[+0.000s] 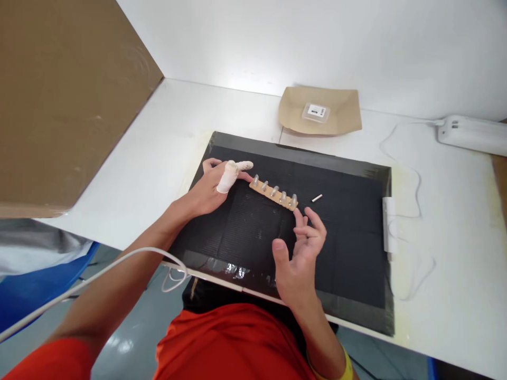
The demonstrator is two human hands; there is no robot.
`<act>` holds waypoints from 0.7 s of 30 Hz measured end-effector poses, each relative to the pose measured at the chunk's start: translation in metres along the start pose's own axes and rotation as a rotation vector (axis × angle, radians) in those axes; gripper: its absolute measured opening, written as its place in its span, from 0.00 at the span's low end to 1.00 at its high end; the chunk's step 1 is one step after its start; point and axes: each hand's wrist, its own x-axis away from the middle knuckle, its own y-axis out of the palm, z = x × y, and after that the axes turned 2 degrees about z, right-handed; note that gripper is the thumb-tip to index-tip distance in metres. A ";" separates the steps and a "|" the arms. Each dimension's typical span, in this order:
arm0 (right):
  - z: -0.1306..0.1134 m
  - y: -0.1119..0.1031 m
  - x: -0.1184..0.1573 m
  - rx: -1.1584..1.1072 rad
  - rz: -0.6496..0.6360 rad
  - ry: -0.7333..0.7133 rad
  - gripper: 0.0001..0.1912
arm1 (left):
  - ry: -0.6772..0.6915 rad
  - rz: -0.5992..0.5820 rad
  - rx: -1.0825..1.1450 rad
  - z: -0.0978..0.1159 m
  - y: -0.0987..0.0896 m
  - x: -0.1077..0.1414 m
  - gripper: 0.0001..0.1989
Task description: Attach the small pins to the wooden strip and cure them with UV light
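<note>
A narrow tan strip [273, 195] lies slanted on the black mat, with several clear, shiny nail-shaped pieces [274, 191] standing in a row along it. My left hand [216, 184] is at the strip's left end, a fingertip touching or very close to it. White coverings [228, 177] wrap two of its digits, and its fingers are spread. At the opposite end, my right hand [301, 253] is palm up with fingers apart, one fingertip against or just beside the strip. A small white stick [317, 198] rests on the mat above my right hand.
The black mat [340, 253] is taped to a white table [447, 237]. Behind it sits a brown paper tray [344, 111] holding a labelled clear box [316, 112]. A white power strip [471, 134] is at right, cardboard [71, 105] at left. A white cable [130, 255] crosses my left forearm.
</note>
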 end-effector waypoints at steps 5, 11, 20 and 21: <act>0.005 -0.016 -0.012 -0.029 0.062 0.005 0.18 | 0.077 -0.117 0.023 0.002 0.003 0.008 0.28; 0.014 -0.032 -0.021 0.037 0.026 0.071 0.18 | -0.011 -0.121 0.062 0.005 0.011 0.005 0.30; 0.010 -0.058 -0.030 0.059 0.075 0.085 0.16 | 0.074 -0.013 -0.064 0.003 0.001 0.003 0.37; 0.008 -0.062 -0.033 0.092 0.070 0.082 0.16 | 0.091 -0.021 -0.067 0.002 0.003 0.001 0.38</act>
